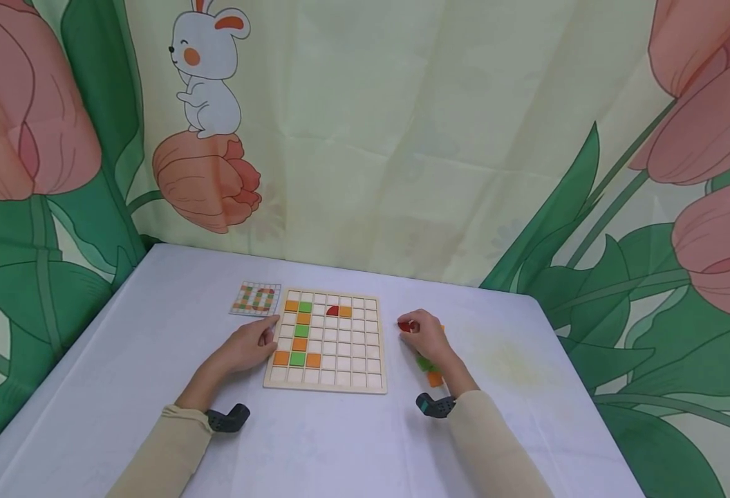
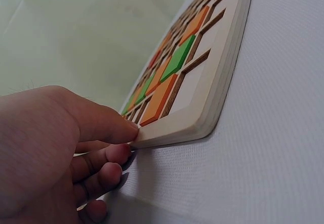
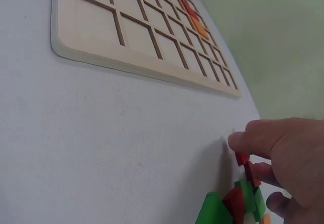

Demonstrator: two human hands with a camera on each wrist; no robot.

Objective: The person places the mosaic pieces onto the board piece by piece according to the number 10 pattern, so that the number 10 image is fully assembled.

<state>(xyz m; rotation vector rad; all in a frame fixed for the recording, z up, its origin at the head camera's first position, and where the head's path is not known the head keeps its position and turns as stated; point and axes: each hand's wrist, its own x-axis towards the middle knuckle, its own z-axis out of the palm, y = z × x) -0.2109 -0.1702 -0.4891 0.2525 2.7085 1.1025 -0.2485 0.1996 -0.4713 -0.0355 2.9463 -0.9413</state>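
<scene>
A square wooden grid board (image 1: 325,389) lies on the table, with orange, green and red tiles in some of its cells. My left hand (image 1: 248,344) holds the board's left edge; the thumb (image 2: 114,125) rests on the rim near a corner, with the other fingers curled below it. Right of the board, my right hand (image 1: 428,339) pinches a red tile (image 1: 406,326) at its fingertips. Beneath that hand lie loose pieces, among them a green tile (image 1: 424,363) and an orange tile (image 1: 435,379). The palm partly hides this pile.
Beyond the left hand, a pattern card (image 1: 256,297) with coloured squares lies by the board's upper left corner. A white cloth (image 1: 315,449) covers the table. Behind it hangs a curtain (image 1: 390,138) printed with tulips and a rabbit.
</scene>
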